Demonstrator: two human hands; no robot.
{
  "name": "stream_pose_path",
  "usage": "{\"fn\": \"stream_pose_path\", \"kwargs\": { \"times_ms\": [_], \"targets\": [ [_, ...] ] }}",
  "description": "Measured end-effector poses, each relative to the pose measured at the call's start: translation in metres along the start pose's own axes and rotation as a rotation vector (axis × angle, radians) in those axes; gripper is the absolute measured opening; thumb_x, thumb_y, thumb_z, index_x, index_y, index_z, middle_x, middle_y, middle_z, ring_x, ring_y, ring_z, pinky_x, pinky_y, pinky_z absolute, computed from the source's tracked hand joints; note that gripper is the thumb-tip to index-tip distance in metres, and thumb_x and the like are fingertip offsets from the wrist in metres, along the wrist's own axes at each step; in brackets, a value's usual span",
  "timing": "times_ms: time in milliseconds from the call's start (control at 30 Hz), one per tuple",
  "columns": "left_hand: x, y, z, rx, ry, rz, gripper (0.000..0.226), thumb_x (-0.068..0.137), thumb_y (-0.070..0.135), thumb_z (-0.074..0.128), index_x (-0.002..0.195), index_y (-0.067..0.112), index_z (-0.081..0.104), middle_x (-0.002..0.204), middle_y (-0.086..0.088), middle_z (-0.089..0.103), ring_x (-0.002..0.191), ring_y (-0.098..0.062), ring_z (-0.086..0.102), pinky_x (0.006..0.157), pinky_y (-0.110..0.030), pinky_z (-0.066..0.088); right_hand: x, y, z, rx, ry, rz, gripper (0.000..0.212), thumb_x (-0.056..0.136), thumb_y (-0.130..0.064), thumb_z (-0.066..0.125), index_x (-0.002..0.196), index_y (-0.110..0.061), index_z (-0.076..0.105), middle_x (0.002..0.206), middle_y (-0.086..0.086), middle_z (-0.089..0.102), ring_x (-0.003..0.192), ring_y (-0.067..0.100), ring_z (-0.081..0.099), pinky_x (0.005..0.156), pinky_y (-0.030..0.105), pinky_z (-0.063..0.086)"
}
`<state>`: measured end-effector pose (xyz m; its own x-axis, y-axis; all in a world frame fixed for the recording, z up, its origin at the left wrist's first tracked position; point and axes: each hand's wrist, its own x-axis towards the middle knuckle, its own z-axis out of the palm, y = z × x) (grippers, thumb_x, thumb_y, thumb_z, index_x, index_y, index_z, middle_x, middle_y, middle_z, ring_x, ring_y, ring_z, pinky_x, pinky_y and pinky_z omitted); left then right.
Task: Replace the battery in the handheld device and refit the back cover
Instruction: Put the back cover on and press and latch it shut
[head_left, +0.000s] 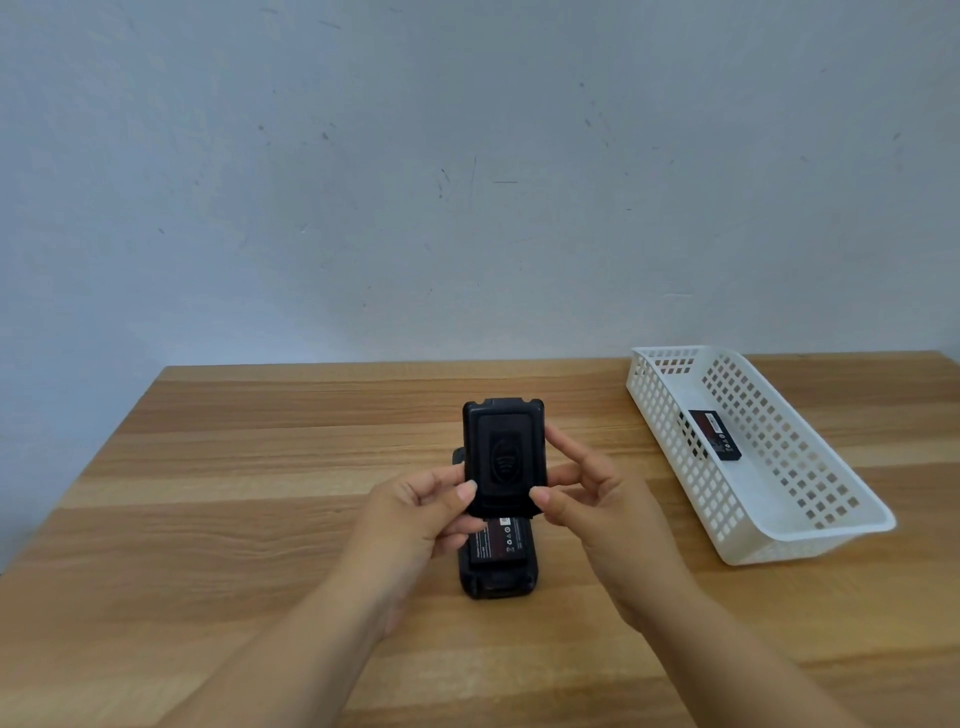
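My left hand (415, 512) holds the lower left edge of the back cover (503, 457); the thumb is pressed on the cover's face and the other fingers are curled behind it, pinching that edge. The black back cover is raised above the handheld device (496, 571), its outer face toward me, tilted up at the far end. The device lies face down on the wooden table (260, 467), directly below the cover. A battery (501, 540) sits in the device's open compartment, label side up, partly hidden by the cover's lower edge. My right hand (597, 499) grips the cover's right edge: the thumb on the lower right corner, the index finger extended along the side. Further right, a white perforated basket (831, 525) stands on the table, well apart from the device. A second battery (714, 434) lies inside it, toward the far end.
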<state>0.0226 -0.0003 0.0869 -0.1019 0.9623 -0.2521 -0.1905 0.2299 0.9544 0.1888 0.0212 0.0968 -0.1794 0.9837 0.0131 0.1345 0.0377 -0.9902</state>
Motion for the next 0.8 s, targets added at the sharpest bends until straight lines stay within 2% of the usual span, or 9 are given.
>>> {"fn": "stream_pose_path", "kwargs": {
  "times_ms": [100,167,233,300,333,400,467,633,800],
  "targets": [
    [0.003,-0.004,-0.002,0.056,0.01,0.028,0.019,0.085,0.009,0.059,0.086,0.025,0.069,0.072,0.004,0.075,0.06,-0.005,0.065,0.052,-0.013,0.049,0.003,0.006,-0.001,-0.054,-0.016,0.0,0.06,0.082,-0.005,0.066,0.118,-0.049,0.052,0.087,0.001,0.072,0.072,0.002,0.065,0.07,0.019,0.05],
    [0.006,-0.009,-0.003,0.119,0.021,0.055,0.02,0.084,0.006,0.059,0.09,0.022,0.069,0.069,0.004,0.074,0.06,-0.004,0.065,0.054,-0.013,0.05,0.006,0.011,-0.001,-0.085,-0.036,0.011,0.063,0.082,-0.004,0.065,0.123,-0.049,0.048,0.085,0.002,0.068,0.069,0.001,0.064,0.067,0.015,0.052],
    [0.009,-0.015,-0.005,0.219,0.026,0.093,0.024,0.083,0.005,0.061,0.096,0.024,0.068,0.064,0.007,0.072,0.064,-0.001,0.065,0.065,-0.015,0.05,0.01,0.018,0.0,-0.135,-0.072,0.022,0.071,0.082,-0.003,0.065,0.124,-0.054,0.039,0.081,0.001,0.062,0.066,0.004,0.064,0.07,0.014,0.054],
    [0.013,-0.024,-0.008,0.334,0.016,0.138,0.031,0.082,0.009,0.064,0.102,0.032,0.062,0.064,0.01,0.071,0.074,0.002,0.065,0.079,-0.015,0.043,0.013,0.028,0.0,-0.213,-0.118,0.033,0.081,0.082,-0.004,0.066,0.121,-0.063,0.027,0.084,0.002,0.06,0.076,0.016,0.066,0.078,0.021,0.055],
    [0.014,-0.029,-0.009,0.378,0.012,0.151,0.034,0.082,0.01,0.064,0.105,0.035,0.06,0.066,0.01,0.072,0.078,0.003,0.064,0.081,-0.011,0.038,0.015,0.032,0.0,-0.25,-0.14,0.034,0.084,0.082,-0.004,0.065,0.119,-0.066,0.022,0.086,0.004,0.061,0.08,0.019,0.066,0.08,0.022,0.054],
    [0.017,-0.036,-0.011,0.43,0.016,0.165,0.035,0.081,0.01,0.065,0.103,0.036,0.059,0.071,0.005,0.073,0.079,0.002,0.064,0.073,-0.001,0.035,0.019,0.04,0.0,-0.31,-0.177,0.02,0.088,0.083,-0.005,0.064,0.117,-0.069,0.015,0.089,0.008,0.062,0.081,0.016,0.063,0.079,0.019,0.051],
    [0.019,-0.041,-0.012,0.447,0.028,0.176,0.032,0.08,0.009,0.066,0.1,0.033,0.063,0.072,0.002,0.073,0.076,0.0,0.064,0.066,0.001,0.035,0.022,0.044,-0.001,-0.353,-0.204,-0.003,0.089,0.083,-0.007,0.065,0.119,-0.068,0.012,0.091,0.01,0.063,0.082,0.014,0.061,0.078,0.017,0.048],
    [0.024,-0.052,-0.017,0.466,0.011,0.171,0.031,0.079,0.009,0.067,0.098,0.033,0.064,0.073,0.008,0.074,0.079,0.0,0.065,0.075,-0.008,0.038,0.025,0.054,-0.003,-0.37,-0.241,-0.02,0.091,0.081,-0.009,0.067,0.119,-0.07,0.012,0.081,0.0,0.058,0.078,0.008,0.059,0.078,0.018,0.047],
    [0.021,-0.054,-0.017,0.426,0.002,0.168,0.031,0.08,0.008,0.065,0.092,0.036,0.064,0.07,0.01,0.073,0.075,0.002,0.064,0.067,0.0,0.039,0.027,0.059,-0.006,-0.32,-0.268,-0.011,0.089,0.08,-0.007,0.068,0.124,-0.064,0.017,0.077,0.0,0.057,0.074,0.006,0.058,0.081,0.019,0.048]
  ]
}}
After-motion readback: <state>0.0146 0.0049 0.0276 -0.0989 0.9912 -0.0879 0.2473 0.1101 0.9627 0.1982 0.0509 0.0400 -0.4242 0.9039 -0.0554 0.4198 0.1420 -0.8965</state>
